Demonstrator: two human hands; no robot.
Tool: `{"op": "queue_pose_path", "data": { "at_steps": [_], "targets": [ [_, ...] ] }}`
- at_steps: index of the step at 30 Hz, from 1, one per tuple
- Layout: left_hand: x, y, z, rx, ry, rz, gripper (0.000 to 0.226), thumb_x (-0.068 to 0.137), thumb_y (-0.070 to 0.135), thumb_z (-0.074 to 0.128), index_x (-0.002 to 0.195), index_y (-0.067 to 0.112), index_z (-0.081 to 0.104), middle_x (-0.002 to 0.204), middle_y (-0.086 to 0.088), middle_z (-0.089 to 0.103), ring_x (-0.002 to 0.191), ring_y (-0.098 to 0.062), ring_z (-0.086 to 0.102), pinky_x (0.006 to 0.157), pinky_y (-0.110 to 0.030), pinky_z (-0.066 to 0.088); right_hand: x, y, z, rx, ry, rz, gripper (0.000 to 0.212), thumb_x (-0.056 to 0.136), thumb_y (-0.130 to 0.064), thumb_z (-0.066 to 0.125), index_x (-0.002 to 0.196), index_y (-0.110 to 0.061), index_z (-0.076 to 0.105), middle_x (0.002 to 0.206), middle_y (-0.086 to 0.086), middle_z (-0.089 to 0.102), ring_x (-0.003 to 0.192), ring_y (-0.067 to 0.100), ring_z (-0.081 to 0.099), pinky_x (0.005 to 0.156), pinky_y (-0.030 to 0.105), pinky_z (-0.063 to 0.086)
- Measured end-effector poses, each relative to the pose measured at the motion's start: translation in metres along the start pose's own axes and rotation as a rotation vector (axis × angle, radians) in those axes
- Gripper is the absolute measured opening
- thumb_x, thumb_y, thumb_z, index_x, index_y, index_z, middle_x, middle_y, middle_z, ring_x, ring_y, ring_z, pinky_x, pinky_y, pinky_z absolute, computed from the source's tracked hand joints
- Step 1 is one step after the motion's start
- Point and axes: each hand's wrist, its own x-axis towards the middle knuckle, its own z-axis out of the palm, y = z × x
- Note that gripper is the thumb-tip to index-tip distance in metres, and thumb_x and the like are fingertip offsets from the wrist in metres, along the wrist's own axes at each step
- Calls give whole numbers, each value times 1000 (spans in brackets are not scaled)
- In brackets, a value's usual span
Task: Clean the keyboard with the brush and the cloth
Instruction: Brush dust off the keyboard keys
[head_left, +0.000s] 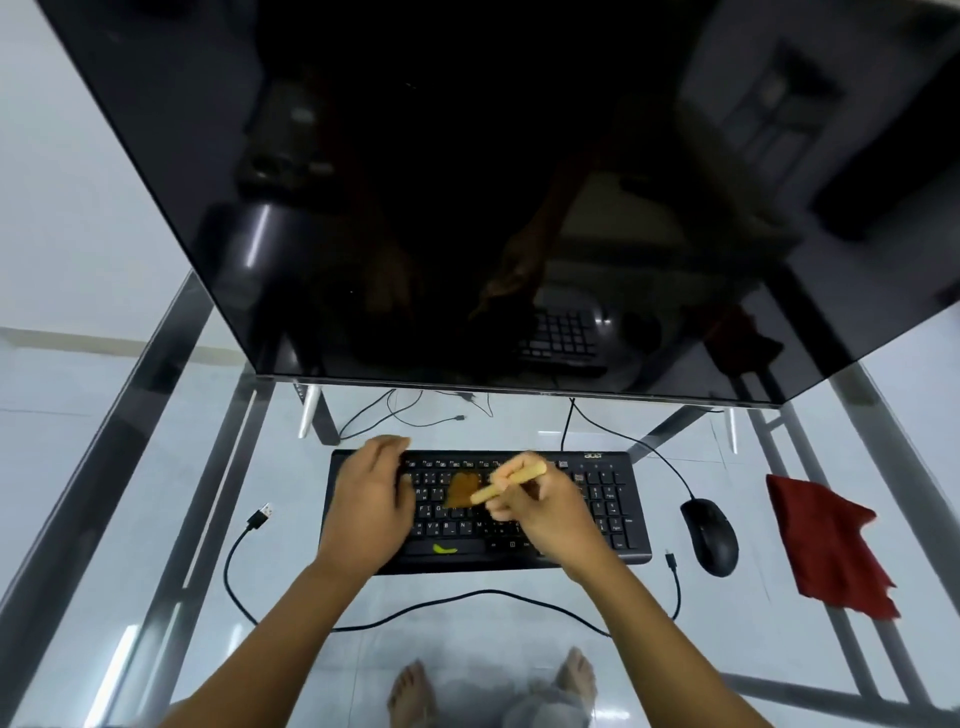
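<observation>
Overhead, a dark, glossy monitor (467, 182) fills the upper half of the frame, its screen switched off and showing dim reflections; beneath it a glass table (156, 467) on a grey metal frame spans the lower half, with pale floor tiles and a person's bare feet visible through the top at the bottom centre; a black keyboard (613, 519) lies flat on the glass in the lower centre, just below the monitor's edge, its number pad towards the right; a red cloth (826, 540) lies crumpled on the glass at the right of the frame, well apart from the keyboard and touched by neither hand; the left hand (371, 499) rests palm down on the left part of the keyboard, its fingers close together and reaching to the far edge; the right hand (540, 509) hovers over the middle of the keys, its fingers curled and pinching the pale wooden handle of a brush (498, 486), which points up and to the right while its brown bristles meet the keys between the two hands; a black mouse (710, 535) sits between keyboard and cloth, its wire running up towards the monitor; a loose black cable (249, 525) curves along the glass below the keyboard, one plug at the left and one at the right; a small yellow-green mark (444, 548) shows on the space bar.
</observation>
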Motion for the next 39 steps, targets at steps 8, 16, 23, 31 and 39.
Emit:
{"op": "queue_pose_path", "data": {
  "at_steps": [8, 16, 23, 31, 39],
  "targets": [
    [8, 18, 25, 84, -218, 187, 47, 88, 0, 52, 134, 6, 52, 137, -7, 53, 132, -20, 44, 117, -38, 10, -8, 8, -13, 8, -43, 44, 14, 94, -9, 56, 86, -19, 62, 81, -3, 74, 78, 15, 69, 75, 24, 56],
    [13, 22, 30, 60, -257, 157, 49, 91, 5, 49, 140, 10, 46, 145, -5, 45, 139, -16, 34, 117, -33, 3, -23, 17, -20, 105, -51, 169, 11, 94, -8, 56, 86, -14, 61, 80, -1, 75, 72, 11, 68, 75, 31, 57],
    [15, 23, 29, 41, -279, 125, 46, 93, 11, 51, 138, 13, 47, 142, -2, 47, 134, -15, 39, 119, -37, 8, -30, 18, -24, 45, -137, 85, 14, 93, -10, 55, 82, -18, 59, 72, -4, 73, 64, 11, 67, 62, 27, 54],
    [12, 27, 23, 47, -326, 119, 65, 85, 8, 55, 146, 14, 34, 149, 1, 36, 141, -12, 24, 116, -28, -7, -18, 11, -20, -37, -135, -124, 12, 93, -21, 53, 84, -21, 62, 83, -6, 69, 77, 8, 65, 72, 29, 55],
    [17, 29, 9, -18, -440, 22, 68, 92, 9, 47, 152, 19, 18, 158, -1, 22, 146, -24, 10, 115, -25, 1, 3, 2, 0, 11, 2, -95, 8, 93, -13, 59, 87, -16, 63, 84, -2, 71, 76, 11, 67, 76, 32, 57]
  ]
}}
